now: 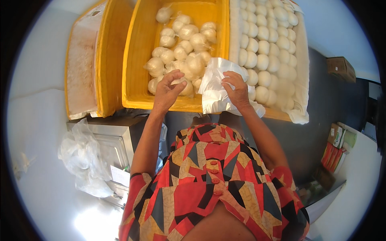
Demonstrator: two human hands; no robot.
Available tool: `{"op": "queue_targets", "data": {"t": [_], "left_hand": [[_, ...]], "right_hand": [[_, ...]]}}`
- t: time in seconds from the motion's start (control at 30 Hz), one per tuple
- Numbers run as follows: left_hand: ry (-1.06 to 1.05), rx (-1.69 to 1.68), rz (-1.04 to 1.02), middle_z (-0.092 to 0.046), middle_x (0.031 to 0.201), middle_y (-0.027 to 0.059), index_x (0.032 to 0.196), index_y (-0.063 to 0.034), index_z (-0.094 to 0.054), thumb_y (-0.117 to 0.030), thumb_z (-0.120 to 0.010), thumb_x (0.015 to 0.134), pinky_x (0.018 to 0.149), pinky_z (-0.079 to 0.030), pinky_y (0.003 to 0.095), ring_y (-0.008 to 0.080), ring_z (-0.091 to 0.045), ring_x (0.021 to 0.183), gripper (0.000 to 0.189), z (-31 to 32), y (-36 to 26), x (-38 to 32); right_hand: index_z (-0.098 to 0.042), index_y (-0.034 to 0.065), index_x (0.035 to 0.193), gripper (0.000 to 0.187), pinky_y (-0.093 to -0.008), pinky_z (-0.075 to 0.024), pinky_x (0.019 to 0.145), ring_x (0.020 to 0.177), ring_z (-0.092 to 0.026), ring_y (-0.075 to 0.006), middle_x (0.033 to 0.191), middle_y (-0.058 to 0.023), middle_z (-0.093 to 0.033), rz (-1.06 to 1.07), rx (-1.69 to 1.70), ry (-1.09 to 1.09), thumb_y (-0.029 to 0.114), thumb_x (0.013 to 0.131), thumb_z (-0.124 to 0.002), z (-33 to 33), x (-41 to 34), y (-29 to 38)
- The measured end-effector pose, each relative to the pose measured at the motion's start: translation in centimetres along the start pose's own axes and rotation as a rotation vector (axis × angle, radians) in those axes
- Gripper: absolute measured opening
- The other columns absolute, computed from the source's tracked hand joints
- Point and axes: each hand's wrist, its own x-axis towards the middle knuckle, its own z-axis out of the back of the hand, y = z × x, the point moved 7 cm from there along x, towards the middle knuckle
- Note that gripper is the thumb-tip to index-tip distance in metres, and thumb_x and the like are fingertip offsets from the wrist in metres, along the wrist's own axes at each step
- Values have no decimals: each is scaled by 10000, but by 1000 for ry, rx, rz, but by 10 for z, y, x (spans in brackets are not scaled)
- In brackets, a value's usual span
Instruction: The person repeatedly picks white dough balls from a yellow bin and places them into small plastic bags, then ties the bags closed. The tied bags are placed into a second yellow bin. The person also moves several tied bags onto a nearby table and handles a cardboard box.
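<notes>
My left hand [169,90] is held over the near part of a yellow plastic crate [178,105], fingers curled and thumb apart, with nothing visible in it. Below it lie round white dough balls or buns in clear plastic bags [193,64], heaped toward the crate's near end. My right hand [238,90] hovers at a stack of thin white plastic bags [214,75], its thumb and fingers apart. Whether its fingertips touch the top bag is hard to tell. The stack lies across the crate's right rim and partly over rows of unbagged white balls [263,61].
White cloth [298,90] lines the tray of unbagged balls. Another yellow crate [113,60] stands tilted on the left. A crumpled clear plastic bag [84,162] hangs beside a metal cabinet [113,141]. Cardboard boxes [340,69] stand at the right.
</notes>
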Motion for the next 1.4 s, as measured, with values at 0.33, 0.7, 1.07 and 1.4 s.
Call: {"op": "queue_targets", "data": {"t": [0.33,0.7,1.07,1.4], "left_hand": [[277,-29,184,-668,829,48,992,9,-634,-186,-696,860,620,-481,234,89,-597,679,244,-95,14,22],[399,-282,206,-652,865,89,956,21,-609,-109,-710,805,633,-505,254,125,-629,734,223,-106,-26,8],[263,-127,143,-670,956,36,1006,0,-664,-16,-697,790,775,-503,283,110,-611,833,219,-99,34,23],[-85,571,-647,-548,1243,174,1104,-77,-619,20,-609,744,987,-396,432,359,-515,1152,373,-91,-42,14]], "right_hand": [[-616,32,1050,315,-363,-466,895,1033,-582,-294,1133,-141,-608,-1,36,-138,60,756,-722,26,3,31],[-633,14,842,156,-323,-484,617,666,-598,-221,752,-91,-617,-99,54,-231,41,714,-718,42,-3,32],[-579,75,718,176,-221,-388,506,588,-445,-21,653,67,-516,-432,510,-109,92,778,-743,51,-22,-45],[-655,-17,924,139,-334,-528,761,871,-650,-207,917,-112,-669,-701,1095,-564,111,870,-649,101,-46,-92]]}}
